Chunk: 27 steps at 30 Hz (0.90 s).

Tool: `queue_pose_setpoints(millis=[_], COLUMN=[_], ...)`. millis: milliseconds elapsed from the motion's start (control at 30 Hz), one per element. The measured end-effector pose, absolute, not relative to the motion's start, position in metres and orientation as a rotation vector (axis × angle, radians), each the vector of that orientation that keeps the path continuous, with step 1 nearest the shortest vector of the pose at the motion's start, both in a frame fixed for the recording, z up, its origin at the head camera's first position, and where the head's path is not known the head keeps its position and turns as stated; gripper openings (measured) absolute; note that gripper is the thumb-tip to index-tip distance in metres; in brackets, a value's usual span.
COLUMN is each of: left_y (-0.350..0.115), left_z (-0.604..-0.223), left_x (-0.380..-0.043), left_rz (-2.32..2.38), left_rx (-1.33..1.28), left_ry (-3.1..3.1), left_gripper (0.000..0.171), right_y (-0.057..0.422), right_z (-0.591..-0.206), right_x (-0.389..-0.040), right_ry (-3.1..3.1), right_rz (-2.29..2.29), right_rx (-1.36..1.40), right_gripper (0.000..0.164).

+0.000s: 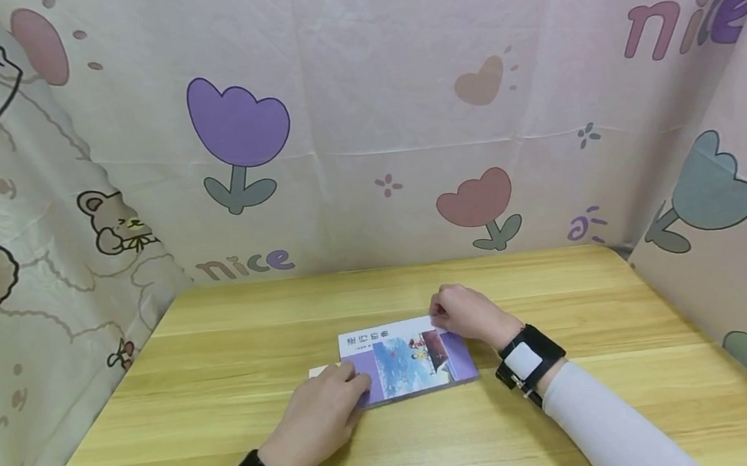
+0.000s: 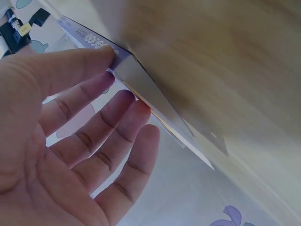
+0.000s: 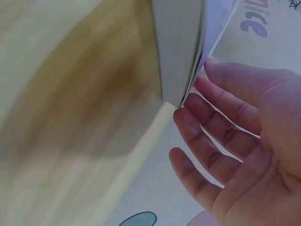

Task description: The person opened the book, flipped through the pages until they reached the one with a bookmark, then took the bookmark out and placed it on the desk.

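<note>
A thin paperback book (image 1: 407, 368) lies on the wooden table, its cover purple and white with a blue picture. At its near left side my left hand (image 1: 326, 410) pinches the edge; in the left wrist view the thumb and index finger meet at the book's corner (image 2: 124, 66), the other fingers loosely bent. A pale sheet or flap (image 1: 317, 370) sticks out to the left beside that hand. My right hand (image 1: 469, 314) pinches the far right corner between thumb and fingers. In the right wrist view the page block (image 3: 178, 52) stands beside the fingertips.
The light wooden table (image 1: 253, 312) reaches back to a printed cloth (image 1: 349, 115) with flowers and lettering. More of this cloth hangs at the left and right sides. Bands with small devices (image 1: 530, 359) sit on the wrists.
</note>
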<state>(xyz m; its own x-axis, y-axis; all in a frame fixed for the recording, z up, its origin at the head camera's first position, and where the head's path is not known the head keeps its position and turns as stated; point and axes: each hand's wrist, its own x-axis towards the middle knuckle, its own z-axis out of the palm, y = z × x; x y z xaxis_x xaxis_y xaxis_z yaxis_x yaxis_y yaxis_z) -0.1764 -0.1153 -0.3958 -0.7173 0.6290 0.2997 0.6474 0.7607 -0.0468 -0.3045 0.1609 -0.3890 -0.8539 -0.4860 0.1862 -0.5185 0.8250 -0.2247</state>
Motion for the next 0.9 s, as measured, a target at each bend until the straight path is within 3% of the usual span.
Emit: queue_pose_setpoints(millis=[433, 900], left_y=[-0.119, -0.116], left_z=[-0.403, -0.397], left_x=[-0.192, -0.207], left_rz=[-0.049, -0.099], left_rx=[-0.874, -0.843], left_ry=[-2.695, -2.716], left_gripper=[0.028, 0.028], right_y=[0.18, 0.186], right_z=[-0.391, -0.385], right_x=[-0.281, -0.248], right_ry=[-2.852, -2.905], right_rz=[0.283, 0.211], right_rx=[0.778, 0.736], right_gripper=[0.006, 0.023])
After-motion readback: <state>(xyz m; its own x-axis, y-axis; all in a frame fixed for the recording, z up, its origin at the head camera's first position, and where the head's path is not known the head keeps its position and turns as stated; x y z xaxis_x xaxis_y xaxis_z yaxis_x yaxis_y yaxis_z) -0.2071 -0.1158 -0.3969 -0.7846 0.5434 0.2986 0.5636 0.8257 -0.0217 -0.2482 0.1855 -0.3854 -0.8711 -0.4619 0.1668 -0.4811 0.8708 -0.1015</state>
